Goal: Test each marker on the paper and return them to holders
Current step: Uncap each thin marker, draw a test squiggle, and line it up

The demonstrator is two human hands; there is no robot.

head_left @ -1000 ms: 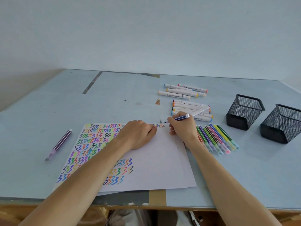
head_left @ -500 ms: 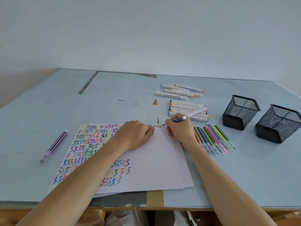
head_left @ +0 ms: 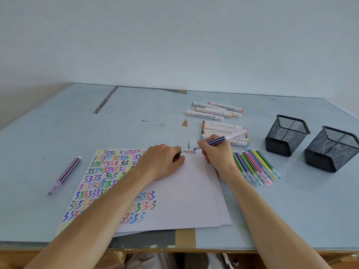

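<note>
The right hand [head_left: 216, 154] pinches a slim purple striped marker [head_left: 215, 141] in a closed writing grip, its tip at the far right corner of the paper [head_left: 184, 191], just past a short row of zigzag marks. The left hand [head_left: 163, 162] rests on the paper with fingers curled under, knuckles up, pressing the sheet flat and holding nothing. The paper is a small stack of smooth white sheets, its left half filled with rows of coloured zigzags. Right of the paper lies a row of thin coloured markers [head_left: 254, 167]; beyond them, chunky white markers [head_left: 223, 131] in two groups. Further right stand two black wire-mesh holders [head_left: 287, 134], square-mouthed. Left of the paper, another purple marker [head_left: 65, 175] lies on the pale blue bench [head_left: 58, 133].
</note>
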